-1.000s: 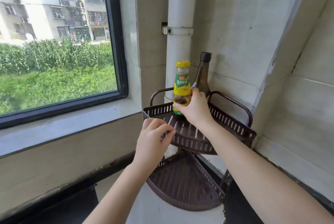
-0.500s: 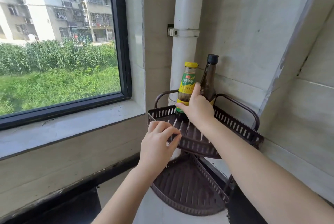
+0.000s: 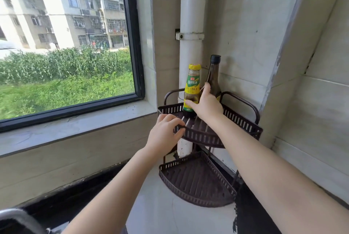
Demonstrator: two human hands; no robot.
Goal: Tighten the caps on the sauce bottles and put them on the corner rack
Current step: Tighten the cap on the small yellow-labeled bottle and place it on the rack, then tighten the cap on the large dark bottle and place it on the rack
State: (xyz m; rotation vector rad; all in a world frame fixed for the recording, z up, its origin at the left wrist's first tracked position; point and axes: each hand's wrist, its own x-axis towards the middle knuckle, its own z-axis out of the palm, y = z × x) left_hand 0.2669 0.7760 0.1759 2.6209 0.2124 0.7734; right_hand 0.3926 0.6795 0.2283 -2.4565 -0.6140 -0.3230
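Since a moment ago the right hand [image 3: 206,106] has loosened on the yellow-capped bottle [image 3: 192,90]: the forefinger now points up along the dark bottle [image 3: 213,80] behind it, while the thumb still lies across the lower label. Its fingers look half open, touching rather than clamped, though how much grip is left on the far side I cannot tell. Both bottles stand upright, side by side and touching or nearly so, at the back of the rack [image 3: 243,122], on its upper shelf, just right of centre in the frame. The yellow cap and the black cap are both on. The left hand [image 3: 164,134] has barely shifted; its fingers are curled over the front rim of the upper shelf, gripping it at the left end. The lower shelf [image 3: 196,180] sits below, near the frame's middle bottom, on a pale counter [image 3: 160,205]. A white pipe [image 3: 190,25] runs up the corner behind the bottles, and the window [image 3: 64,44] fills the upper left of the frame.
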